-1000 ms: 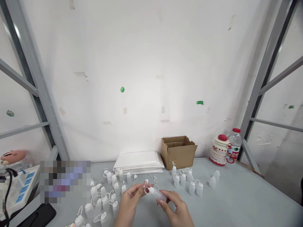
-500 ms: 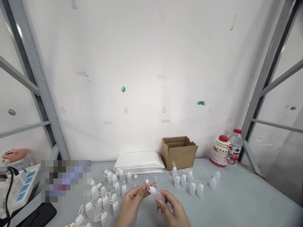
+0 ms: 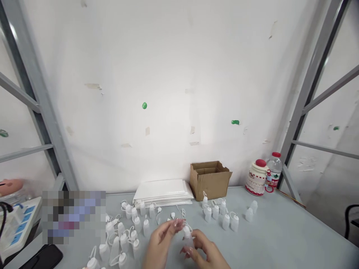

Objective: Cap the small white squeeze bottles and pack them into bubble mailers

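A: What is largest before you?

B: The grey tabletop (image 3: 269,243). You see its back edge along the wall; its front edge is outside the view. Toward its left side stands a cluster of small bottles (image 3: 123,243).

A: And at the back edge?

B: You have a stack of white sheets (image 3: 162,191) near the middle of this edge, and just to the right of it a cardboard box (image 3: 211,186).

A: How are your hands?

B: Your right hand (image 3: 206,249) holds one small bottle (image 3: 189,242), with the fingers narrow around its body. Your left hand (image 3: 160,242) has its thumb and finger almost together; I cannot tell if they pinch something.

A: Where is this bottle exactly?

B: Between your two hands, at the front middle of the tabletop, well apart from the back edge. Its long axis is nearly upright, with the white top (image 3: 186,232) uppermost. Your right hand is nearer, because it touches the body.

A: And the smallest part?

B: The thin strap (image 3: 189,226) at the top. It lies just to the right of your left fingertips; whether they touch it, I cannot tell.
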Available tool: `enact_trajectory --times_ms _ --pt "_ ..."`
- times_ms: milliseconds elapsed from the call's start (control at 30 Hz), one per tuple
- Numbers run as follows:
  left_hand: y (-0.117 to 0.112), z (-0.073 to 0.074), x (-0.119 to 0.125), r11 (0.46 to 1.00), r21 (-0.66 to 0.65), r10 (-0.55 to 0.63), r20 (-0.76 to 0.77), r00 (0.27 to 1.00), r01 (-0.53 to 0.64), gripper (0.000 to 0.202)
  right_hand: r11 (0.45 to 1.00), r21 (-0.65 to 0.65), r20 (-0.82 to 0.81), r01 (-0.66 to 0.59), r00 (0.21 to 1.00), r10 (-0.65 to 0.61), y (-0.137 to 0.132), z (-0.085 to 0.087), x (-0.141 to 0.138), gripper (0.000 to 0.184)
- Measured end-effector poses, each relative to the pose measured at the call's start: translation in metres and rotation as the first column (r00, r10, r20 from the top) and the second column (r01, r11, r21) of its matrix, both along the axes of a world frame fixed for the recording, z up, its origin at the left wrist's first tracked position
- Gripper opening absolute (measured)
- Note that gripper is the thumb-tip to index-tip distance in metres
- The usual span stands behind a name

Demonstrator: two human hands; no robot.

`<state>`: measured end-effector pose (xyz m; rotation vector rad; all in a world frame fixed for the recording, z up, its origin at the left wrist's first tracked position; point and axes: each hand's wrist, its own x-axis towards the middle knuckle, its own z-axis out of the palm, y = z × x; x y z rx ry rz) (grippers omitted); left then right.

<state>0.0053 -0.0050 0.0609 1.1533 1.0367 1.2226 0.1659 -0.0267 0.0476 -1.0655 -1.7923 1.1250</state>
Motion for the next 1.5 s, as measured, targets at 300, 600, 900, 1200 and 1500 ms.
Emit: enact_trajectory --times_ms 300,600,900,1200,1500 --pt "0.005 -0.024 -0.003 0.989 0.142 0.133 -0.743 0.656 -0.039 0.034 0.657 0.209 0.226 0.724 0.618 -0.753 -0.007 -0.022 0.119 0.035" --pt "0.003 -0.028 0.007 0.956 0.271 0.216 -0.907 0.362 0.109 0.043 0.675 0.274 0.451 0.685 0.529 -0.719 0.009 -0.033 0.15 0.026" --pt "0.014 -0.034 0.002 0.908 0.413 0.39 -0.894 0.221 0.068 0.041 0.724 0.086 0.275 0.684 0.682 -0.677 0.001 -0.043 0.185 0.054" --pt "0.023 -0.043 -0.009 0.898 0.433 0.425 -0.899 0.106 0.073 0.048 0.533 0.1 0.152 0.84 0.517 -0.843 0.04 0.0 0.243 0.067" --pt "0.021 -0.042 -0.009 0.847 0.518 0.501 -0.853 0.144 0.122 0.045 0.596 -0.054 0.172 0.801 0.595 -0.785 0.075 -0.002 0.216 0.049"
